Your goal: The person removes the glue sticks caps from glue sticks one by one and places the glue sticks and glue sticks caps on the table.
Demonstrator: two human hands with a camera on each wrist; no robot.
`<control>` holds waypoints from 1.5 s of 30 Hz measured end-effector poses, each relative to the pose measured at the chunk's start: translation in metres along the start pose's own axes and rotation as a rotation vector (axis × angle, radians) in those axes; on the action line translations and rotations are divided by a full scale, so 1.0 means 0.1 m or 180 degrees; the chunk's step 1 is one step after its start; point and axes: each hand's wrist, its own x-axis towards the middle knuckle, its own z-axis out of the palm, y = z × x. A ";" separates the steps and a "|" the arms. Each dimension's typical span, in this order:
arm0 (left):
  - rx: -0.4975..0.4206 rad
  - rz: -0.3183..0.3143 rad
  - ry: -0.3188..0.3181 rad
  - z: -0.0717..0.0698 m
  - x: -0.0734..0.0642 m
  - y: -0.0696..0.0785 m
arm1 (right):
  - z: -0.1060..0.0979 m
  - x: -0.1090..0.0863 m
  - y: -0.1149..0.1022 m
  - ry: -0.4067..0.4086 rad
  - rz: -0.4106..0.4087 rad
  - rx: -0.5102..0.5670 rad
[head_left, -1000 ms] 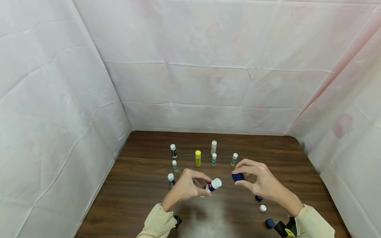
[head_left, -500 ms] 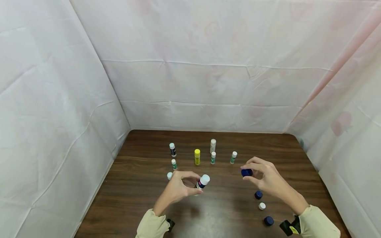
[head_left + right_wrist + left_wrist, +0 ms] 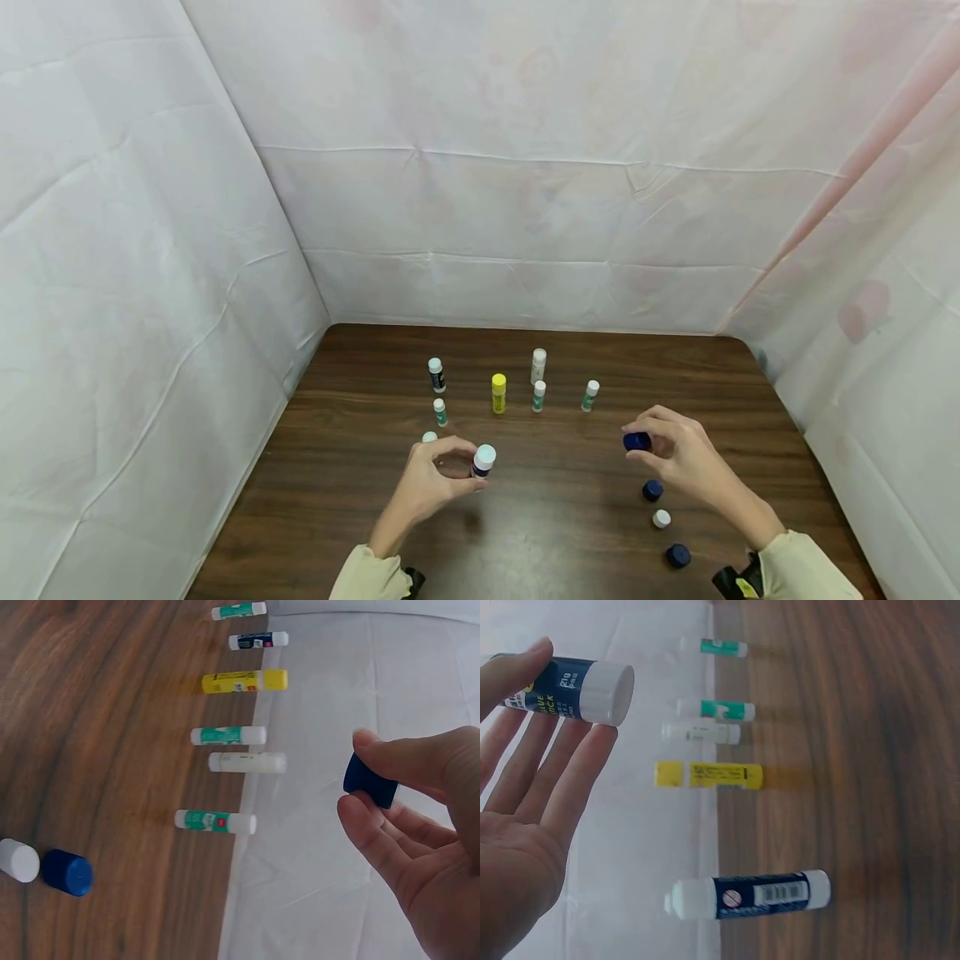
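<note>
My left hand [image 3: 422,490] grips a glue stick [image 3: 559,686] with a navy label between thumb and fingers, raised above the table. Its white end points upward in the head view. To the right, my right hand [image 3: 690,457] pinches a blue cap [image 3: 370,780] between thumb and fingertips, off the table. Below that hand lie another blue cap [image 3: 652,490], a small white cap [image 3: 661,518] and a dark blue cap [image 3: 678,556]. Just behind the left hand, a glue stick's white top [image 3: 429,437] shows; the hand hides most of its body in the head view.
Several glue sticks stand upright farther back on the wooden table [image 3: 360,467]: a yellow one [image 3: 498,396], a white one [image 3: 538,367], a navy one [image 3: 437,377] and green-labelled ones, such as the rightmost green glue stick [image 3: 590,396]. White cloth [image 3: 487,208] walls the table's back and sides.
The left hand has carried the navy glue stick leftward and turned it more upright. The right hand has shifted right with the blue cap, so the two hands are farther apart.
</note>
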 end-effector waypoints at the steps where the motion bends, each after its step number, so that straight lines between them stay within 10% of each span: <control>1: -0.0013 -0.0031 0.0011 -0.01 -0.01 0.03 | 0.01 -0.02 0.01 -0.0007 0.0020 -0.0019; 14: 0.0104 -0.0500 0.0482 -0.21 -0.19 -0.05 | 0.11 -0.19 0.13 -0.0031 0.0150 -0.0034; 25: 0.0017 -0.0655 0.0860 -0.35 -0.32 -0.54 | 0.20 -0.32 0.17 -0.0039 0.0309 0.0113; 45: 0.0513 -0.0948 0.1168 -0.46 -0.43 -0.89 | 0.54 -0.60 0.27 -0.0449 0.0920 0.0160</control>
